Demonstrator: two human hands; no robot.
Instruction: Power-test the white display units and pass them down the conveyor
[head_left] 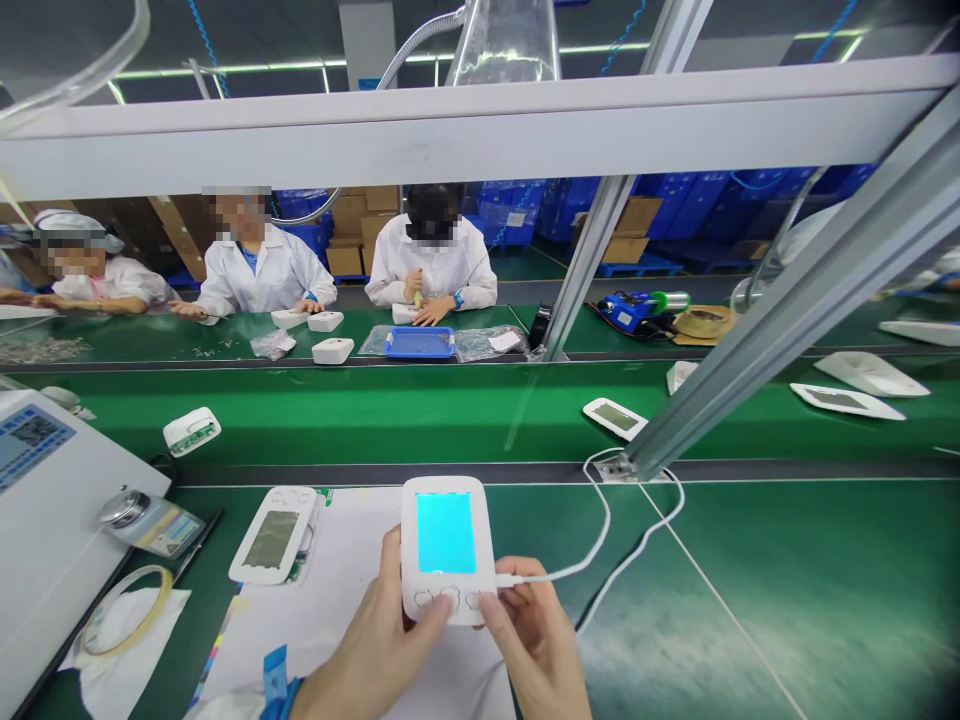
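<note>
I hold a white handheld device (444, 500) with a lit cyan screen upright over a white sheet (330, 600). My left hand (382, 640) grips its lower left side, thumb on the buttons below the screen. My right hand (534, 640) grips the lower right side, fingers by the plug of a white cable (600, 530) that runs off to the right. A second white device (276, 532) with a dark screen lies flat on the sheet to the left.
A green conveyor belt (450, 410) carries white units (192, 430) (615, 417). A grey machine (45, 500) and tape ring (124, 610) sit left. A slanted metal frame post (787, 320) rises at right. Three people in white coats work opposite.
</note>
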